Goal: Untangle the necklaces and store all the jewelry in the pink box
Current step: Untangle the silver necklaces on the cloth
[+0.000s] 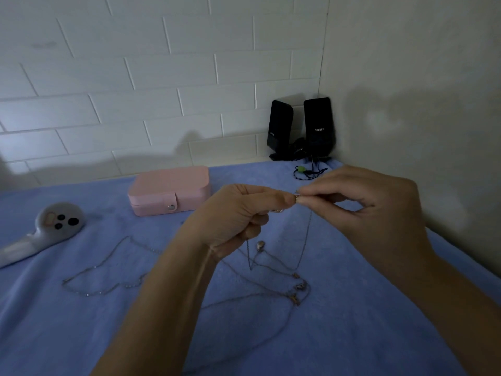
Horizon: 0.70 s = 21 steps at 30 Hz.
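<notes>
Pink box sat shut; to its right your left hand and right hand both pinched a thin necklace

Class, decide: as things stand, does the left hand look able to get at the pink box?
Likely yes: the left hand is raised near the closed pink box, with only blue cloth between them. But it pinches a necklace together with the right hand, so it must let go first.
</notes>
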Each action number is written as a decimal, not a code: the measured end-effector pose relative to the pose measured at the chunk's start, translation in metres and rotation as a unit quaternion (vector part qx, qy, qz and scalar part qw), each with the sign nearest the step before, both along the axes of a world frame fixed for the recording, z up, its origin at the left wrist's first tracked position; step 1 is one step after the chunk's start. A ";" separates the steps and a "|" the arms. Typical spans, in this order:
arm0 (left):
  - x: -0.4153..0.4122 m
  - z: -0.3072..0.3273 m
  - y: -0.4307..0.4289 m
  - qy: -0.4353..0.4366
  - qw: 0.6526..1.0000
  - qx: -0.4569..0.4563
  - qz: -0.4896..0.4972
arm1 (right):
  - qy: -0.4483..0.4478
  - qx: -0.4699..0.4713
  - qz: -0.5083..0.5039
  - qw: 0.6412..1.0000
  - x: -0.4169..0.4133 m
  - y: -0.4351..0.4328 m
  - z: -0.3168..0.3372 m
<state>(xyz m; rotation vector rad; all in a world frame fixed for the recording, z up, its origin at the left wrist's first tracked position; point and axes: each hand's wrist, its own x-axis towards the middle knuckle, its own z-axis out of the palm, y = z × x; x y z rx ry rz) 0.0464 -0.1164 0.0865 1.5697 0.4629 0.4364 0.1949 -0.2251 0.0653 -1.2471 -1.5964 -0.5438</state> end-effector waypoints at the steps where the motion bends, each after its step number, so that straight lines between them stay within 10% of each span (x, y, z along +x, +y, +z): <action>1: 0.001 -0.001 0.000 -0.002 1.000 -0.001 0.005 | 0.004 0.004 -0.003 1.000 -0.001 0.001 -0.001; 21: 0.002 -0.001 -0.003 -0.015 0.996 0.049 0.073 | 0.028 -0.008 0.021 0.999 0.005 0.006 -0.004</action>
